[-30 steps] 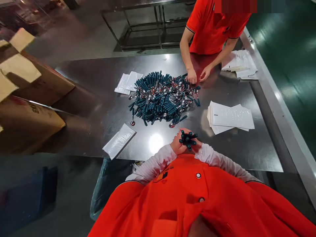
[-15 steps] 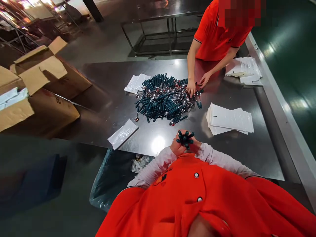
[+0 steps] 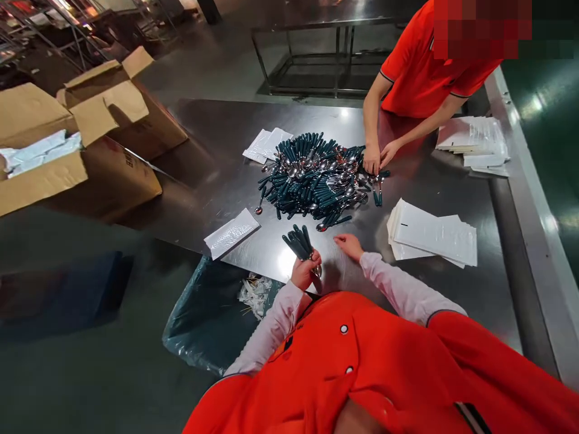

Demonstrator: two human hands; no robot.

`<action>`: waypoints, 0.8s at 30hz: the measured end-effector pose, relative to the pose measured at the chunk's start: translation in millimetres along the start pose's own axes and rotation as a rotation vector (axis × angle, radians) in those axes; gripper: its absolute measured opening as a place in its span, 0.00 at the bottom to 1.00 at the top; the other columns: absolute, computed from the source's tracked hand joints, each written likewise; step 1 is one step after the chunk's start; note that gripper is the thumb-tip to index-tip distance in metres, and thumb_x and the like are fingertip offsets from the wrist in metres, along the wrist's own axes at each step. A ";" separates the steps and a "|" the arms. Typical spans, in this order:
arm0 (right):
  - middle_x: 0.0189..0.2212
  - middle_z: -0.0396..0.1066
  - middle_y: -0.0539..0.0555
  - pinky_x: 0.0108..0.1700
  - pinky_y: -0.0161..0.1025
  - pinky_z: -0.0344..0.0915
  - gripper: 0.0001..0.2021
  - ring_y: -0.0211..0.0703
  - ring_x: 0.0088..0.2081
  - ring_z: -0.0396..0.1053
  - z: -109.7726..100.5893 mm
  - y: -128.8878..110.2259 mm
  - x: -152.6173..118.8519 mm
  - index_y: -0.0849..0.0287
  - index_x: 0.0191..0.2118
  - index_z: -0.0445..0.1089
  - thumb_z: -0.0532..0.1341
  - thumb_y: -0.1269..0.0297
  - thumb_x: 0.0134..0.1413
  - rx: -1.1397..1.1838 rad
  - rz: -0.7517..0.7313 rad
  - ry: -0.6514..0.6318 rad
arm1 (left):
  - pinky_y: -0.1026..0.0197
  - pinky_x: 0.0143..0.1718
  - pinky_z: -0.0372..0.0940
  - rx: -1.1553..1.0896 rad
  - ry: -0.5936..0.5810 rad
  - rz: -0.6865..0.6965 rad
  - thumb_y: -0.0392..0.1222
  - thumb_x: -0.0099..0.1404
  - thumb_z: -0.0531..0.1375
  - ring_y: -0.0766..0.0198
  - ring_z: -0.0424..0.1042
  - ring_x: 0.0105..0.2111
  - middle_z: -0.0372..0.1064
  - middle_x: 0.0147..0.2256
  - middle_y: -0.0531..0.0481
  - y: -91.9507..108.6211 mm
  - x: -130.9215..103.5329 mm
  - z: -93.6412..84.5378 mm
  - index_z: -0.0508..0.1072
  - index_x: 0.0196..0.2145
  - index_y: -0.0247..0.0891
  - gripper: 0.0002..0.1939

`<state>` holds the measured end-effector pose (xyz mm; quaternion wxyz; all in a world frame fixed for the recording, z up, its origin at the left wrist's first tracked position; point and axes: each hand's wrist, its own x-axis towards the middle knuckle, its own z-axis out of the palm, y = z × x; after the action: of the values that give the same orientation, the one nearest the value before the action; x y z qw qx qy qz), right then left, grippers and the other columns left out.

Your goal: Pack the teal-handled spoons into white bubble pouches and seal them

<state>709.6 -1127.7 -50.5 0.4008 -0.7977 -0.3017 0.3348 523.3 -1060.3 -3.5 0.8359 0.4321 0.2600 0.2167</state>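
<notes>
At the lower centre of the frame, the left hand (image 3: 306,271) is closed round a bunch of cutlery (image 3: 297,242), dark green handles fanning upward, metal ends partly hidden by the fingers. Right hand (image 3: 349,246) just beyond, apart from the bunch, fingers bent and close together; cannot tell if anything small sits between them. Pile of cutlery (image 3: 312,181) at the centre of the frame, on the metal table (image 3: 217,132), spoon bowls showing among green handles. White stack of packets (image 3: 434,235) right of centre; single white packet (image 3: 232,234) left of the bunch. At upper right, a co-worker in a red shirt (image 3: 416,78), both hands at the pile's right edge. Open cardboard box (image 3: 117,175), far left.
</notes>
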 end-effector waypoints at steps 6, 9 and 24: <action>0.65 0.56 0.67 0.59 0.55 0.54 0.20 0.62 0.62 0.52 -34.4 17.2 77.4 0.60 0.57 0.70 0.58 0.72 0.60 -0.552 0.048 0.132 | 0.65 0.27 0.58 -0.154 0.126 -0.062 0.36 0.39 0.61 0.71 0.54 0.22 0.48 0.24 0.59 -2.2 -5.6 -32.0 0.61 0.32 0.40 0.20; 0.56 0.67 0.66 0.55 0.48 0.58 0.15 0.56 0.57 0.59 -43.7 21.9 99.8 0.61 0.51 0.74 0.58 0.73 0.60 -0.786 -0.063 -0.017 | 0.63 0.28 0.61 -0.134 0.089 -0.182 0.38 0.41 0.61 0.70 0.52 0.23 0.46 0.24 0.57 5.8 0.9 -42.1 0.61 0.33 0.40 0.19; 0.33 0.71 0.52 0.45 0.39 0.66 0.15 0.41 0.36 0.68 -96.9 -101.8 31.0 0.55 0.30 0.79 0.68 0.48 0.46 -0.283 -0.819 -0.546 | 0.48 0.46 0.70 0.208 -0.346 -0.617 0.38 0.60 0.52 0.59 0.69 0.36 0.63 0.30 0.46 22.4 64.2 -10.3 0.68 0.42 0.37 0.13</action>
<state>781.6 -1096.3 70.1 0.2939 -0.5439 -0.7256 0.3023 563.4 -1004.4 -5.8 0.8452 0.4460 0.2537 -0.1494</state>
